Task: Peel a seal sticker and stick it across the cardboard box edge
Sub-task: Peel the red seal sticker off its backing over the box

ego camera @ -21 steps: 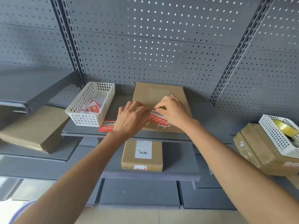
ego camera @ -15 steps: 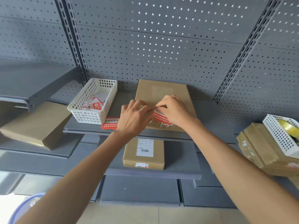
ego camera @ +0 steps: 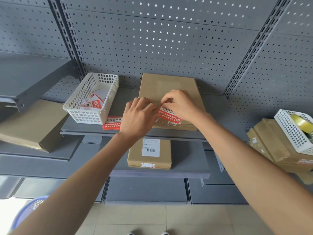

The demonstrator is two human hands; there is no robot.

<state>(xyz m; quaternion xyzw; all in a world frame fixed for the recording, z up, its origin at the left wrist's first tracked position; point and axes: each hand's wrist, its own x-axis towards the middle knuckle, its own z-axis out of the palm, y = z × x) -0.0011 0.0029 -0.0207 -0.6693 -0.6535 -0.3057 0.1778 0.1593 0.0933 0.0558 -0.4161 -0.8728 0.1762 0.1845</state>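
Observation:
A flat cardboard box [ego camera: 167, 85] lies on the grey shelf [ego camera: 213, 112], its near end towards me. A red seal sticker [ego camera: 168, 115] with white print lies over the box's near part. My right hand [ego camera: 181, 104] pinches the sticker's upper edge between thumb and fingertips. My left hand [ego camera: 138, 116] is curled with its fingertips at the sticker's left end, covering that end. Whether the sticker is stuck down or still on its backing is hidden by the hands. A second red sticker [ego camera: 112, 123] lies on the shelf left of my left hand.
A white plastic basket [ego camera: 81, 99] with more stickers stands at the shelf's left. A smaller labelled box [ego camera: 149, 154] sits on the lower shelf. Cardboard boxes [ego camera: 272, 146] and a basket with a tape roll [ego camera: 298, 129] are at the right; another box [ego camera: 30, 126] lies at the left.
Both hands stay on the sticker at the box's near end; the fingers have shifted only slightly. The camera view has tilted a little.

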